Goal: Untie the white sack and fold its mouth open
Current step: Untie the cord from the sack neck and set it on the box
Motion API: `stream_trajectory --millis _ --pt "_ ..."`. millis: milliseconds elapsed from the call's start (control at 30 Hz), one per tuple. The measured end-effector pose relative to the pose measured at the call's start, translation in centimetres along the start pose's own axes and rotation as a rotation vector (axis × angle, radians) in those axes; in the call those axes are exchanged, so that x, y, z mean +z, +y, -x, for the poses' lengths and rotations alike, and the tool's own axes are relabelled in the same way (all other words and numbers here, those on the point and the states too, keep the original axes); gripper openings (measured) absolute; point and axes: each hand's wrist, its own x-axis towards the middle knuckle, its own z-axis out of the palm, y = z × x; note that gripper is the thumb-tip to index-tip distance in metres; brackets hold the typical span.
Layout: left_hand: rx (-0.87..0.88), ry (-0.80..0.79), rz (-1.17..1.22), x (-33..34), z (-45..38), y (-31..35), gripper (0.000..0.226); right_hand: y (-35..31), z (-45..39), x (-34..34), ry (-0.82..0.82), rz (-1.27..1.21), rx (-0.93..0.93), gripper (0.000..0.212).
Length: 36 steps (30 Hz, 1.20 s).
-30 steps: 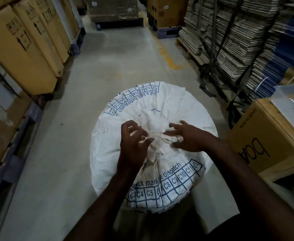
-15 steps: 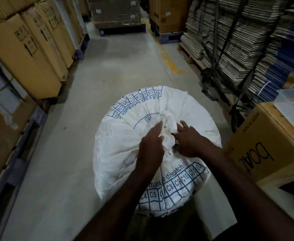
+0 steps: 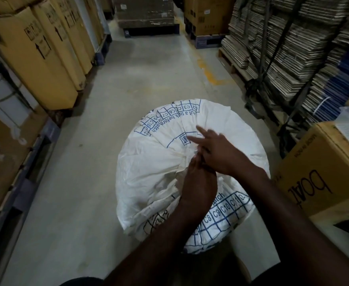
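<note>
A full white sack [image 3: 155, 168] with blue printed grid boxes stands on the concrete floor just below me, its cloth gathered to a knot at the top centre. My left hand [image 3: 198, 186] covers the near side of that gathered mouth, its fingers curled into the bunched cloth. My right hand [image 3: 219, 153] lies across the top just beyond it, two fingers stretched out to the left over the sack, blurred by motion. The knot itself is mostly hidden under both hands, and I cannot tell whether the right hand pinches the tie.
Tall brown cartons [image 3: 37, 58] line the left of the aisle. Strapped stacks of flattened cardboard [image 3: 289, 48] fill the right. A brown box printed "boat" [image 3: 322, 172] stands close to the sack's right. More boxes on pallets [image 3: 148, 15] close the far end. The bare concrete floor [image 3: 140, 75] runs ahead.
My right hand has swung up and over the knot with fingers extended left. My left hand has slid down and nearer, under the right wrist. The view has moved slightly closer.
</note>
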Motion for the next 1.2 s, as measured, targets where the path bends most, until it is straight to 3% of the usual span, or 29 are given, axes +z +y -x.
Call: stream_trajectory --millis 67,133,267,300,400,467,567,633,800,900,1000,1200 --pt "-0.010 -0.015 -0.128 1.0 -0.1 0.5 0.058 0.6 -0.4 1.7 -0.159 0.093 0.080 0.048" --pt "0.022 -0.013 -0.229 0.9 0.3 0.5 0.069 1.3 -0.3 1.8 -0.200 0.017 0.148 0.046" --pt "0.153 0.005 0.034 -2.9 2.5 1.0 0.062 2.7 0.0 1.0 -0.217 -0.107 0.189 0.045" --pt "0.104 0.072 0.163 -4.0 3.3 0.8 0.057 2.9 0.1 0.9 -0.213 -0.130 0.189 0.044" --pt "-0.269 0.391 0.455 -6.3 4.9 -1.6 0.035 3.1 0.4 1.0 -0.189 -0.208 0.215 0.045" --pt "-0.378 0.533 0.572 -6.0 4.6 -3.9 0.036 2.7 0.5 0.9 -0.171 -0.250 0.239 0.051" --pt "-0.414 0.288 0.695 -4.9 3.6 -5.7 0.048 2.7 0.9 1.1 -0.165 -0.256 0.198 0.051" --pt "-0.317 0.150 0.734 -4.2 3.3 -4.8 0.051 3.2 1.2 1.2 -0.163 -0.252 0.167 0.049" --pt "-0.171 0.044 0.679 -3.1 2.7 -1.8 0.065 4.9 1.9 -0.2 -0.106 -0.330 0.210 0.037" --pt "-0.070 -0.026 0.574 -2.5 2.3 -0.9 0.077 4.5 2.1 -0.9 -0.012 -0.324 0.234 0.045" --pt "-0.007 -0.025 0.505 -2.2 2.2 0.2 0.081 3.3 1.8 -0.7 0.027 -0.234 0.187 0.067" --pt "0.001 -0.026 0.505 -1.9 2.1 0.1 0.071 3.4 1.1 1.1 -0.004 0.051 0.203 0.052"
